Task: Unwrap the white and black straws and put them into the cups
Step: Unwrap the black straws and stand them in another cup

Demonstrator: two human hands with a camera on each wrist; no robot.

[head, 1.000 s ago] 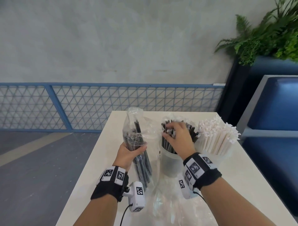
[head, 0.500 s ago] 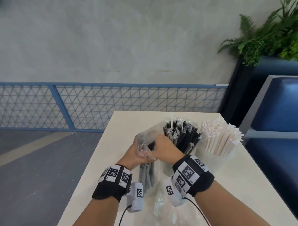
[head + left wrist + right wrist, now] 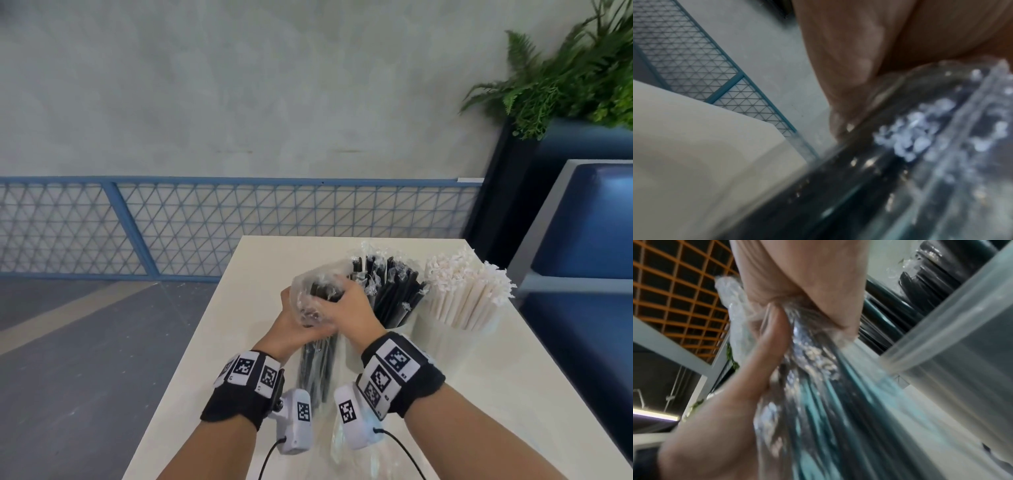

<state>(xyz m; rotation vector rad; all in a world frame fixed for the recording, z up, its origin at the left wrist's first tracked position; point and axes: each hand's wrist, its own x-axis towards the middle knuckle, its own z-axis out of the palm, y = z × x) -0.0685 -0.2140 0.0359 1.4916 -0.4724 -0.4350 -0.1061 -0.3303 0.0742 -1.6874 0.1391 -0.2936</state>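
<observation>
Both hands meet over the white worktop (image 3: 212,342), near its middle. The left hand (image 3: 291,329) wraps its grip around a clear plastic bag of black straws (image 3: 317,363), holding it roughly upright with the lower end hanging toward the worktop. The right hand (image 3: 346,308) has its grip closed on the crumpled top of the same bag, fingers curled over the plastic just above the left hand. In the right wrist view the right thumb (image 3: 768,353) presses the bunched film against the curled fingers (image 3: 797,280); the bag contents (image 3: 828,418) are blurred. The left wrist view shows the left fingers (image 3: 838,56) lying against the bag (image 3: 900,154); detail is soft.

Just right of the hands stands a translucent cup (image 3: 941,345) filled with black straws (image 3: 394,287), ends up, some with scraps of clear wrapper. Right of that, touching or nearly so, a second cup (image 3: 486,327) holds white paper-wrapped straws (image 3: 466,291), fanned out. Loose clear plastic film (image 3: 346,455) lies on the worktop between the forearms. Behind: blue mesh fence (image 3: 205,226), green plant (image 3: 565,75), blue seat (image 3: 589,222).
</observation>
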